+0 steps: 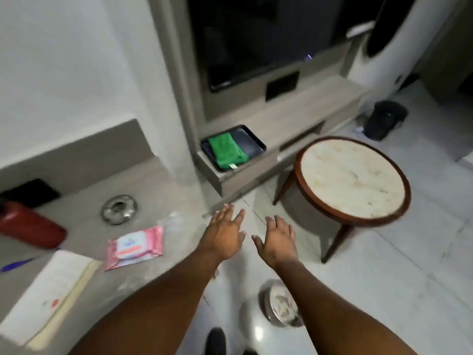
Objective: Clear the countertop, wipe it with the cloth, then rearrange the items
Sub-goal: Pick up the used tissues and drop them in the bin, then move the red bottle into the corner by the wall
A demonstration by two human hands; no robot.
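Grey countertop (158, 190) edge lies beside left hand (222, 235) and right hand (279, 240) (both spread, empty) over floor (384, 278).

The red cylinder (30, 225) and blue pen (16, 264) were cut off at the left edge; wipes pack (135, 247) print was blurred.

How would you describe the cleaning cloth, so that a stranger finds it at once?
Look below the dark screen, at the left end of the low shelf. A dark tray lies there, and the green cloth rests folded on it, the only green thing in view.
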